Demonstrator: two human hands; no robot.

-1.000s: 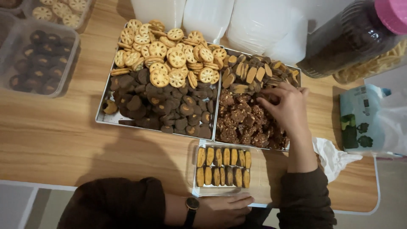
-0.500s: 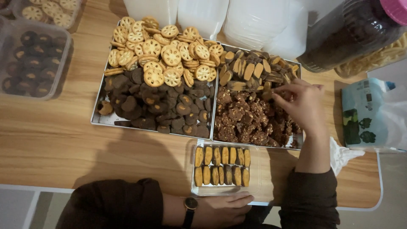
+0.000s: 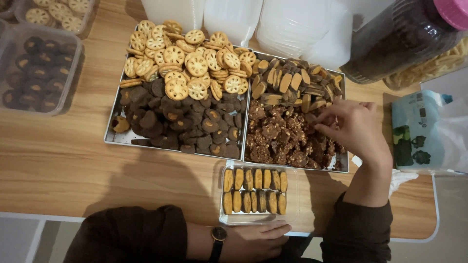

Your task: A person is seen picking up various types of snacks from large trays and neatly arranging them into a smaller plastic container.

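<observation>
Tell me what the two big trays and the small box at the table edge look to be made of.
Big trays: apparently metal, dull silvery grey, thin upturned rims with a soft sheen. Small box: seemingly clear thin plastic, glossy; the wood shows through its walls. The left hand rests by it.

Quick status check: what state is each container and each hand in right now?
Small clear box: open, two rows of oval cookies.
Right tray: full, oval cookies above, nutty clusters below.
Left tray: full, round lattice cookies and dark cookies.
Dark jar: lying tilted, pink lid on.
Left hand: resting at the box's near edge.
Right hand: fingers among the tray's cookies.
</observation>
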